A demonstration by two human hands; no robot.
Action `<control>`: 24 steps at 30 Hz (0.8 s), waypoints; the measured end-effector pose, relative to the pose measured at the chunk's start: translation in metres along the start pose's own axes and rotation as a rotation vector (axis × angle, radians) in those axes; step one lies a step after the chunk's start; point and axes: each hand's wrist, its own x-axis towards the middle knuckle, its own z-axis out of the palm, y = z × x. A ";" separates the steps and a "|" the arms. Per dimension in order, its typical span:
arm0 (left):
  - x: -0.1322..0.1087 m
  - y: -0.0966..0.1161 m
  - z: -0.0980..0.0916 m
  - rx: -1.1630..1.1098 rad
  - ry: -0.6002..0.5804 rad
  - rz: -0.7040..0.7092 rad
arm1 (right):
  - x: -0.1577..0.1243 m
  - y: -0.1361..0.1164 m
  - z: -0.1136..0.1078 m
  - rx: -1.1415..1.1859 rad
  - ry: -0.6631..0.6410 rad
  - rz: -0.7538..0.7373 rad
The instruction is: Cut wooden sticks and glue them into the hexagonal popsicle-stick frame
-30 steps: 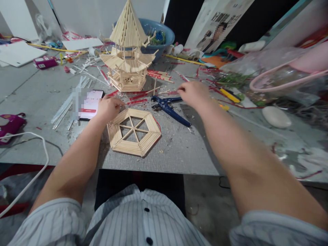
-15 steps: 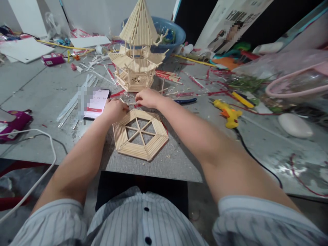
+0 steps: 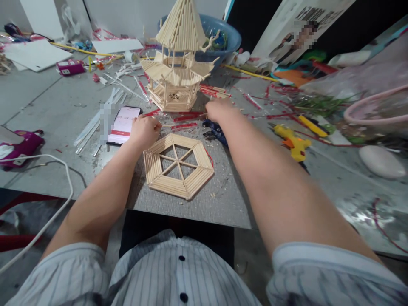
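My left hand (image 3: 145,131) is closed, fingertips pinched together, beside the right edge of a phone (image 3: 123,127); whatever is in the pinch is too small to make out. Farther right, my right hand (image 3: 219,109) reaches down with curled fingers near some thin sticks, just behind dark blue pliers (image 3: 215,129). Its fingertips are partly hidden, so what they grip is unclear. Between my forearms lies a flat hexagonal frame of wooden sticks (image 3: 200,180) with six spokes. Behind it stands a stick-built pagoda (image 3: 178,76) with two roof tiers.
A yellow glue gun (image 3: 291,142) lies right of my right forearm, near a white oval object (image 3: 381,161). Red-wrapped sticks (image 3: 185,126) and clear glue sticks (image 3: 92,127) are scattered about. A blue basin (image 3: 231,38) stands behind the pagoda. Purple devices (image 3: 22,146) sit at left.
My right hand has moved right, away from my left hand, to beside the pliers. My left hand stays near the phone. The view has shifted slightly.
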 end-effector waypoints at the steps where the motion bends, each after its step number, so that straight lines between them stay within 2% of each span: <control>1: 0.000 0.000 0.001 -0.003 0.004 0.005 | 0.003 0.005 0.005 0.005 0.005 -0.008; 4: 0.000 0.000 0.003 -0.008 0.007 0.019 | 0.011 0.014 0.017 0.080 0.053 -0.061; 7: 0.000 -0.001 0.005 -0.016 0.011 0.031 | 0.015 0.020 0.019 0.173 0.076 -0.116; 12: -0.001 0.001 0.003 -0.097 0.100 0.035 | -0.001 0.021 -0.005 0.201 0.143 -0.149; 15: -0.003 0.007 -0.001 -0.170 0.146 0.029 | -0.036 0.008 -0.026 0.302 0.249 -0.219; 17: -0.005 0.014 -0.006 -0.209 0.140 0.034 | -0.070 -0.005 -0.037 0.489 0.279 -0.214; 21: -0.014 0.029 -0.017 -0.268 0.111 0.088 | -0.143 -0.030 -0.044 0.972 0.231 -0.161; 24: -0.021 0.037 -0.022 -0.242 0.135 0.121 | -0.179 -0.038 -0.042 1.268 0.197 -0.083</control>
